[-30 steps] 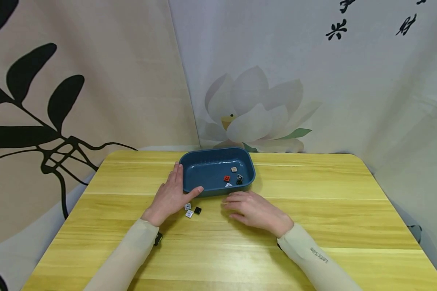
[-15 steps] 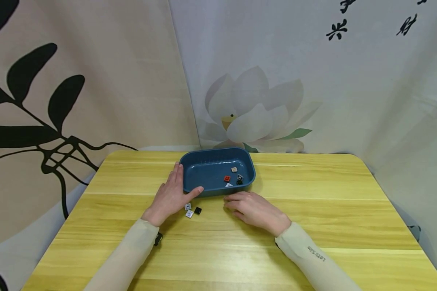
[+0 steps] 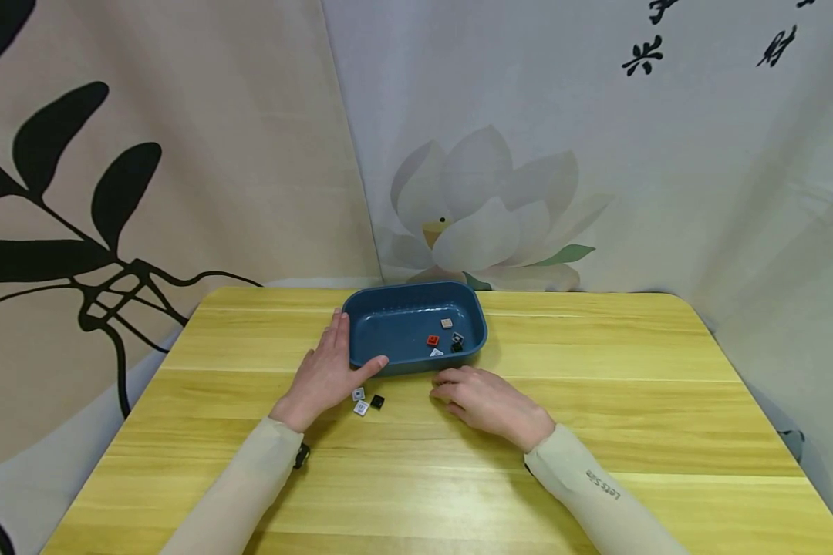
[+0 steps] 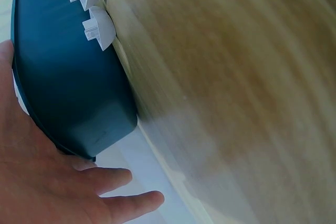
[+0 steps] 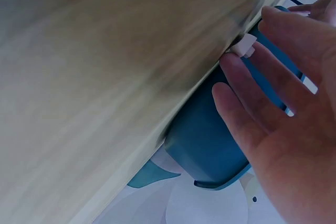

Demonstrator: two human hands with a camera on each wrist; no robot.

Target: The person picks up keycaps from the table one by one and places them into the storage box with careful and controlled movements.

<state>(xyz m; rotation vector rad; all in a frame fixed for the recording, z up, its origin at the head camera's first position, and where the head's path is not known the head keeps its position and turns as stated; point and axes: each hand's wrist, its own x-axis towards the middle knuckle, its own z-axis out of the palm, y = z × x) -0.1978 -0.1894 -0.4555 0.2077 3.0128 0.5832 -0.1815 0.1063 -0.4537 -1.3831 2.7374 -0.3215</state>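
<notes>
My left hand [image 3: 322, 378] rests against the left end of a blue tray [image 3: 387, 327], its fingers extended along the side and its thumb over the near corner. At the tray's front right lies my right hand [image 3: 489, 401], palm down with the fingers bent a little. In the right wrist view, a small white piece with a stub [image 5: 243, 45] sits among the right fingertips, with the thumb tip apart from it; that piece is hidden from above. Beside the left thumb are two white square pieces [image 3: 361, 408] and a black square piece [image 3: 377, 401].
Inside the tray, several similar pieces lie toward the right, among them a red piece [image 3: 433, 340] and a white piece [image 3: 446, 324]. Both forearms rest over the wooden table [image 3: 666, 416]. A printed curtain [image 3: 597, 154] hangs behind the table's far edge.
My right hand has shifted slightly right along the tray's front. The left hand, the tray and the visible pieces have stayed where they were.
</notes>
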